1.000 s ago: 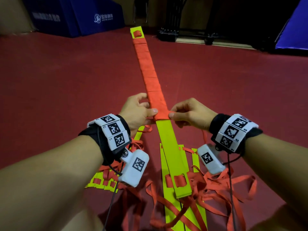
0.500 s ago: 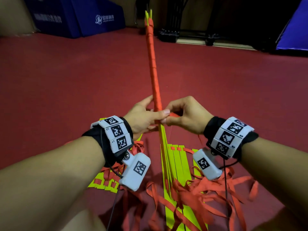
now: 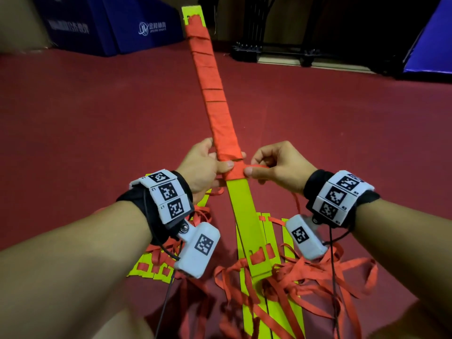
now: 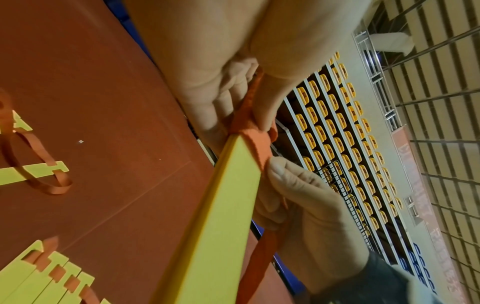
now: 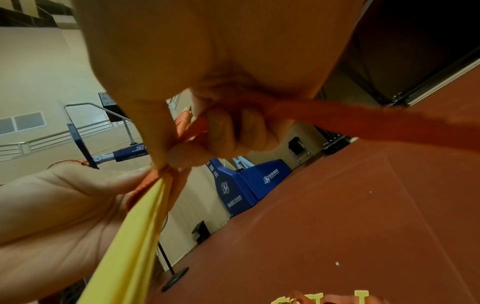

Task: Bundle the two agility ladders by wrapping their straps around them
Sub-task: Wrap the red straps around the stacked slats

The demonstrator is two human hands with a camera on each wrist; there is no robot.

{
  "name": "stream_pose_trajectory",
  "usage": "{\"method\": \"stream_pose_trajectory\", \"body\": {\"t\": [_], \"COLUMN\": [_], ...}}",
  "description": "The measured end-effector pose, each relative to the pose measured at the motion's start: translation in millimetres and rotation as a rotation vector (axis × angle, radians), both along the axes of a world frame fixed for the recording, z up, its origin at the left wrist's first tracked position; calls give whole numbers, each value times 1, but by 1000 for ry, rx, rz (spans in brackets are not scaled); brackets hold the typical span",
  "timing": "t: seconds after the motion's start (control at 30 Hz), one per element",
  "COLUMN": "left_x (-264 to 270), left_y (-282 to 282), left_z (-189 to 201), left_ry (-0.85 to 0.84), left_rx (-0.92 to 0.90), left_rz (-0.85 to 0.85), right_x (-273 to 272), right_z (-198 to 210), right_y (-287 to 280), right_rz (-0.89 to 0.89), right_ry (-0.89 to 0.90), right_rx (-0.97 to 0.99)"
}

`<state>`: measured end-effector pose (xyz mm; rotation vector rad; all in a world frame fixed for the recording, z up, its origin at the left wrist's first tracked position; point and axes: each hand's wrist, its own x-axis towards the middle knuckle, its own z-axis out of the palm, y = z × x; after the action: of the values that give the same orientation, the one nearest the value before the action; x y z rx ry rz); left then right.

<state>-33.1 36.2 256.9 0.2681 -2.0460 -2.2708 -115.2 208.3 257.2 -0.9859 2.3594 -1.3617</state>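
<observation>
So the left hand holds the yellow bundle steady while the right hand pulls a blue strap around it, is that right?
Nearly. The strap is orange, not blue; the head view shows it plainly. The rest holds: the left hand holds the yellow bundle steady while the right hand pulls the strap around it.

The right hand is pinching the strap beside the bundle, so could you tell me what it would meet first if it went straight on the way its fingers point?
Probably the wrapped bundle itself: the right hand points leftward at its edge, with the left hand just beyond.
</observation>
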Motion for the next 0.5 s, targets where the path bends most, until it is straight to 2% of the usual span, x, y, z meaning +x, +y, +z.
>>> {"method": "stream_pose_trajectory", "body": {"t": [0.17,0.27,0.37,0.5], "left_x": [0,-1,-1,1], "left_y": [-3,-4,-6,-5], "left_z": [0,-1,-3,-5], "left_ry": [1,7,28,34], "left_rx": [35,82,135,85], "left_rz": [0,8,-30,-15], "right_x": [2,3,4,6], "right_z": [4,7,8,6], "right_y": [3,3,2,-2], "right_rz": [50,94,76,58], "right_ry": [-33,-57,-4,53], "right_rx": [49,5,-65,-143]}}
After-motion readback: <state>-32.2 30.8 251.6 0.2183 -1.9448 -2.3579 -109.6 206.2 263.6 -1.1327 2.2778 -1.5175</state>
